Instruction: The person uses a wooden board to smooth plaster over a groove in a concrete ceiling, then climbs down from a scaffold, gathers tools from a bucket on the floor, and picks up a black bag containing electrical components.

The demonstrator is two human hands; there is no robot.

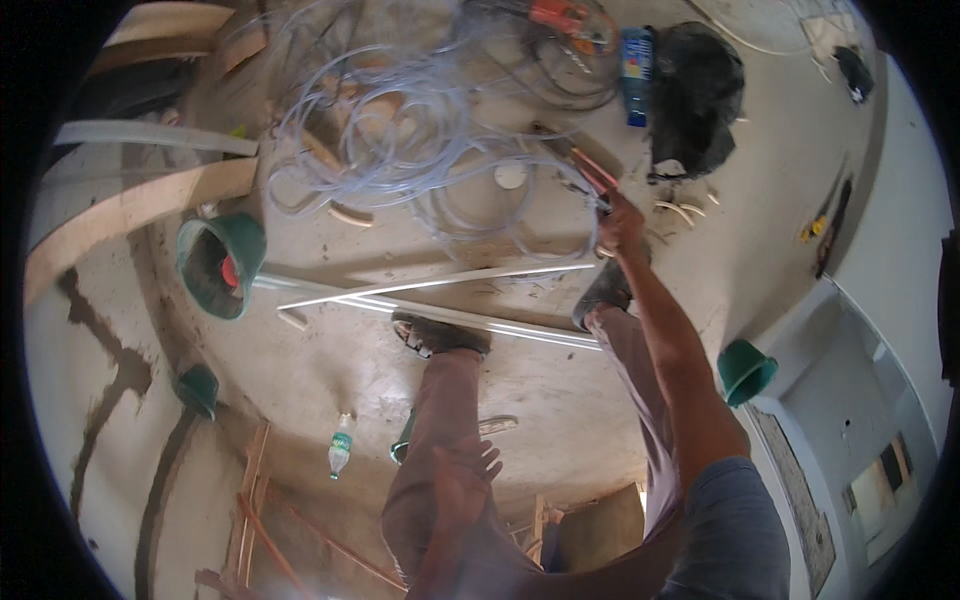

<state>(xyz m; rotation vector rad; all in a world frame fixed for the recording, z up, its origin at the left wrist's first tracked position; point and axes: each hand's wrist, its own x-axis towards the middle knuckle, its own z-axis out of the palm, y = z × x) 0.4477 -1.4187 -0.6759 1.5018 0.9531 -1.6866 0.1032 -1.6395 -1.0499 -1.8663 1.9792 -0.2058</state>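
My right hand [620, 225] reaches out over the floor, closed on a long tool with red-pink handles [590, 165], its dark end lying toward the back. Beside it are loose loops of clear tubing [400, 150] and short cream pipe pieces [680, 210]. Just below, white lengths of pipe [450, 275] lie crossed on the floor near my sandalled feet [440, 335]. My left hand [462, 470] is by my left leg, fingers spread, with nothing visible in it.
Around are green buckets [225, 265], wooden boards [140, 205], a plastic bottle [340, 445], a blue package [636, 80], a black bag [700, 95] and a red tool [560, 20]. A wall [900, 300] rises at the right; wooden sticks [255, 500] lean at lower left.
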